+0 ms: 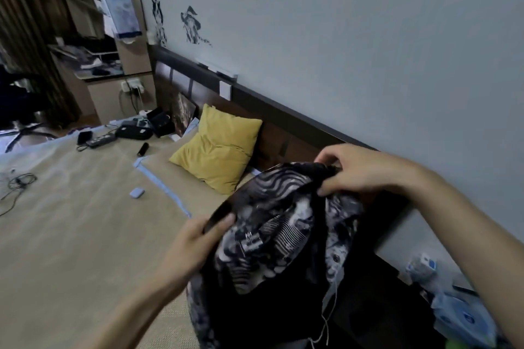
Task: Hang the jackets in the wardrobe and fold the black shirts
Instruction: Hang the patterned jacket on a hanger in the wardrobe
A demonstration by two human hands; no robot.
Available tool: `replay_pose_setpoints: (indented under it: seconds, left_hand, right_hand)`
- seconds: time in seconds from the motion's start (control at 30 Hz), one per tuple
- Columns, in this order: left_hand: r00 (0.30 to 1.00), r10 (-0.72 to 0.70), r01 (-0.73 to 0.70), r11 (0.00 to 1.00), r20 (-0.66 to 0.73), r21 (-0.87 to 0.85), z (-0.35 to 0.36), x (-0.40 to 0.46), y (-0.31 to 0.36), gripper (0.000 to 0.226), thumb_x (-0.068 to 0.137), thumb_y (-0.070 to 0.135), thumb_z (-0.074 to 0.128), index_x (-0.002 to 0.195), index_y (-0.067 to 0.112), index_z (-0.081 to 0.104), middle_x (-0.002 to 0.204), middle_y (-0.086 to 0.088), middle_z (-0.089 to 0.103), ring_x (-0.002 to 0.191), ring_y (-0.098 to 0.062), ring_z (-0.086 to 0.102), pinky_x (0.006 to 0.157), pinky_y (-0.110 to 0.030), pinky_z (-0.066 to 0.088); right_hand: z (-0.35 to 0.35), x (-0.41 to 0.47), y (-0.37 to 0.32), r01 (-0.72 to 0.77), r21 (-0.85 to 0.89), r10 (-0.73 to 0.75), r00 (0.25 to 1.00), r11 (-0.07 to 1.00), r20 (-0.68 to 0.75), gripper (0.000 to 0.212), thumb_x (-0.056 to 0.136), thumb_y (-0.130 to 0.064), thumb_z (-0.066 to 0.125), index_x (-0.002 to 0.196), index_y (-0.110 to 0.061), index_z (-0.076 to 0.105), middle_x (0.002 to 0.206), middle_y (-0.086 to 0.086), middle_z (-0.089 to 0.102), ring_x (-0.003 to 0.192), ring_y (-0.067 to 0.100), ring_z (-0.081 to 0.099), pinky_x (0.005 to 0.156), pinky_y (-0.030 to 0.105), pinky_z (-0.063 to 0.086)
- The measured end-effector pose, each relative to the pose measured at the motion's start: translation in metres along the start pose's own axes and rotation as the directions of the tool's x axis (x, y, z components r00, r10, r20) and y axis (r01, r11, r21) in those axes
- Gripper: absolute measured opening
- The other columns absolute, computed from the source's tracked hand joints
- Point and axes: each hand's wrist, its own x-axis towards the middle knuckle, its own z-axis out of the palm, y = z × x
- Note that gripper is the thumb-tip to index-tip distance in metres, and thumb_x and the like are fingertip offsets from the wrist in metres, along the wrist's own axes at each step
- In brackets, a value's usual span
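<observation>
Both hands hold up a black garment printed with grey-and-white patterns (283, 232) above the bed's headboard-side edge, near the yellow pillow. The left hand (195, 244) grips a dark edge of the fabric on the lower left, thumb (224, 221) laid over the hem and the fingers hidden behind the cloth. The right hand (357, 170) is higher and closer to the headboard, its fingers curled and pinching a bunched top part of the garment. Between the two hands the cloth sags and hangs in loose folds, the lower part trailing out of view at the bottom of the picture; whether it is a jacket or a shirt cannot be told. A thin pale cord (326, 320) dangles along its lower right side.

The bed (71, 235) is covered with a tan woven mat trimmed in light blue. The yellow pillow (218, 147) leans against the dark wooden headboard (283, 119), which runs along the pale wall. A small pale blue case (137, 193) lies on the mat near the blue trim strip, well apart from the garment. A tangle of thin cable (19, 181) lies at the bed's left edge. Toward the far corner of the bed sit a dark pouch (133, 132), a power strip (100, 140) and a black cylinder (143, 149). Two dark figure drawings (192, 25) mark the wall above the headboard.
</observation>
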Motion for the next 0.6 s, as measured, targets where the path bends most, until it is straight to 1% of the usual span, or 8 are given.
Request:
replay_pose_setpoints:
  seconds: [0.07,0.17,0.2,0.27,0.33,0.43,0.53,0.6]
  left_hand:
    - [0.991,0.108,-0.108,0.994,0.085,-0.005,0.007,0.011,0.047,0.065,0.084,0.058,0.072,0.079,-0.006,0.065,0.074,-0.013,0.066,0.069,-0.018,0.060,0.066,-0.034,0.044]
    - [0.943,0.247,-0.274,0.957,0.224,0.098,0.027,0.026,0.114,0.055,0.095,0.038,0.065,0.078,-0.013,0.056,0.067,-0.015,0.054,0.063,-0.019,0.049,0.059,-0.034,0.036]
    - [0.931,0.250,-0.290,0.949,0.266,0.121,0.034,0.031,0.131,0.050,0.096,0.034,0.064,0.074,-0.010,0.058,0.064,-0.014,0.052,0.060,-0.019,0.048,0.057,-0.033,0.035]
    - [0.916,0.246,-0.304,0.941,0.319,0.146,0.049,0.038,0.160,0.040,0.095,0.030,0.067,0.064,0.006,0.066,0.059,-0.011,0.056,0.055,-0.017,0.053,0.055,-0.028,0.040]
    - [0.905,0.230,-0.296,0.944,0.359,0.143,0.056,0.044,0.178,0.035,0.093,0.031,0.070,0.069,0.006,0.070,0.063,-0.016,0.064,0.061,-0.018,0.062,0.060,-0.028,0.047]
    - [0.870,0.176,-0.283,0.943,0.461,0.174,0.065,0.052,0.194,0.031,0.091,0.034,0.071,0.071,0.010,0.074,0.071,-0.008,0.073,0.068,-0.016,0.069,0.064,-0.022,0.053]
    - [0.868,0.128,-0.301,0.904,0.480,0.303,0.069,0.057,0.201,0.046,0.086,0.049,0.071,0.076,0.004,0.076,0.090,-0.018,0.077,0.094,-0.015,0.068,0.068,-0.002,0.044]
    - [0.872,0.091,-0.310,0.863,0.481,0.398,0.069,0.060,0.198,0.056,0.082,0.058,0.069,0.089,0.002,0.076,0.098,-0.017,0.076,0.097,-0.012,0.065,0.065,0.001,0.042]
  right_hand:
    - [0.009,-0.017,0.000,0.075,-0.076,-0.076,0.997,0.994,-0.018,0.072,0.069,-0.041,0.090,0.129,-0.030,0.051,0.120,-0.012,0.063,0.109,0.009,0.063,0.098,0.031,0.051]
    - [0.039,-0.042,-0.017,0.322,0.231,-0.305,0.946,0.918,-0.106,0.090,0.067,-0.049,0.090,0.140,-0.041,0.038,0.140,-0.020,0.053,0.128,-0.009,0.049,0.113,0.021,0.039]
    - [0.051,-0.047,-0.020,0.359,0.270,-0.322,0.931,0.893,-0.171,0.091,0.069,-0.051,0.088,0.142,-0.043,0.034,0.144,-0.020,0.050,0.132,-0.009,0.046,0.114,0.020,0.037]
    - [0.067,-0.054,-0.017,0.376,0.154,-0.296,0.876,0.914,-0.381,0.096,0.075,-0.053,0.083,0.148,-0.038,0.022,0.150,-0.016,0.046,0.136,-0.003,0.043,0.114,0.021,0.037]
    - [0.082,-0.055,-0.014,0.397,0.106,-0.274,0.779,0.912,-0.563,0.098,0.078,-0.051,0.080,0.151,-0.033,0.017,0.155,-0.010,0.042,0.141,0.003,0.042,0.115,0.022,0.036]
    - [0.083,-0.057,-0.007,0.494,0.277,-0.204,0.715,0.824,-0.668,0.084,0.079,-0.035,0.086,0.145,-0.031,0.034,0.143,-0.017,0.055,0.132,-0.004,0.051,0.107,0.014,0.040]
    - [0.068,-0.051,0.000,0.519,0.474,-0.183,0.788,0.712,-0.588,0.044,0.085,-0.017,0.081,0.124,-0.025,0.063,0.117,-0.016,0.073,0.113,-0.001,0.066,0.096,0.017,0.048]
    - [0.060,-0.052,0.004,0.468,0.443,-0.223,0.837,0.765,-0.500,0.034,0.091,-0.011,0.074,0.121,-0.026,0.067,0.115,-0.015,0.074,0.112,0.001,0.067,0.096,0.023,0.051]
